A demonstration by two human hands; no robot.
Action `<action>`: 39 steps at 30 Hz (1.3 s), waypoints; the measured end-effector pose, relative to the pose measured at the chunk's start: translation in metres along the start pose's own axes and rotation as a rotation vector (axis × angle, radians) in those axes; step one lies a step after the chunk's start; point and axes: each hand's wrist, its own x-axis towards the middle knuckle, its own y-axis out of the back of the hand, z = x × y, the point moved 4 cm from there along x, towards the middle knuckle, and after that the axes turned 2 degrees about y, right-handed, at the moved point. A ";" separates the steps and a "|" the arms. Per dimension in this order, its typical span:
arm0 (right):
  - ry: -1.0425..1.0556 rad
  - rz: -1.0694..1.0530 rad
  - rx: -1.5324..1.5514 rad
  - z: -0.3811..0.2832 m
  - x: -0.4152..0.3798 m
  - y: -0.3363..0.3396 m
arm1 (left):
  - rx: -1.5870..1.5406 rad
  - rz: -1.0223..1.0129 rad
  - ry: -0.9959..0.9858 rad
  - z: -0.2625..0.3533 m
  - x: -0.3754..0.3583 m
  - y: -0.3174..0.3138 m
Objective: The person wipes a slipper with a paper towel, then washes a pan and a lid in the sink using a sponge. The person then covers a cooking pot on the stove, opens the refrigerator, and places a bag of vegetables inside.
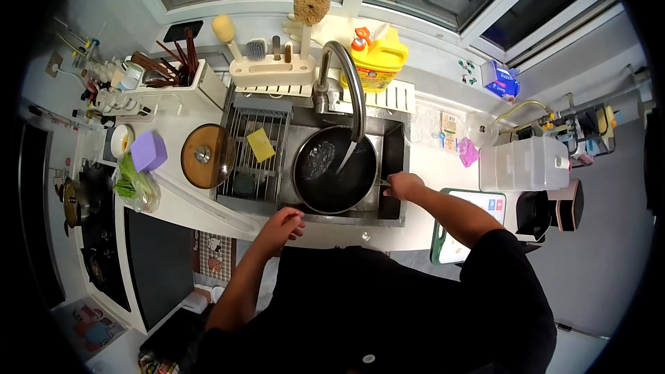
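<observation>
A black frying pan [318, 183] sits in the sink [291, 128], and water runs into it from the curved faucet [355, 90]. Clear water with bubbles shows on its bottom. My right hand [404, 186] is closed around the pan's handle on the right side. At the sink's front edge, my left hand [282, 227] hovers with loosely curled fingers, apart from the pan and holding nothing. A yellow sponge cloth [260, 145] lies on the metal rack left of the pan.
Left of the rack lies a glass lid [208, 156]. A brush holder [272, 73] and a yellow detergent jug [379, 61] stand behind the sink. On the right are a cutting board [457, 242] and a clear plastic bin [523, 165]. Bagged greens [136, 185] lie far left.
</observation>
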 end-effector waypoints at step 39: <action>0.303 0.188 0.178 0.009 -0.039 0.001 | 0.918 0.784 -0.198 0.045 0.051 0.094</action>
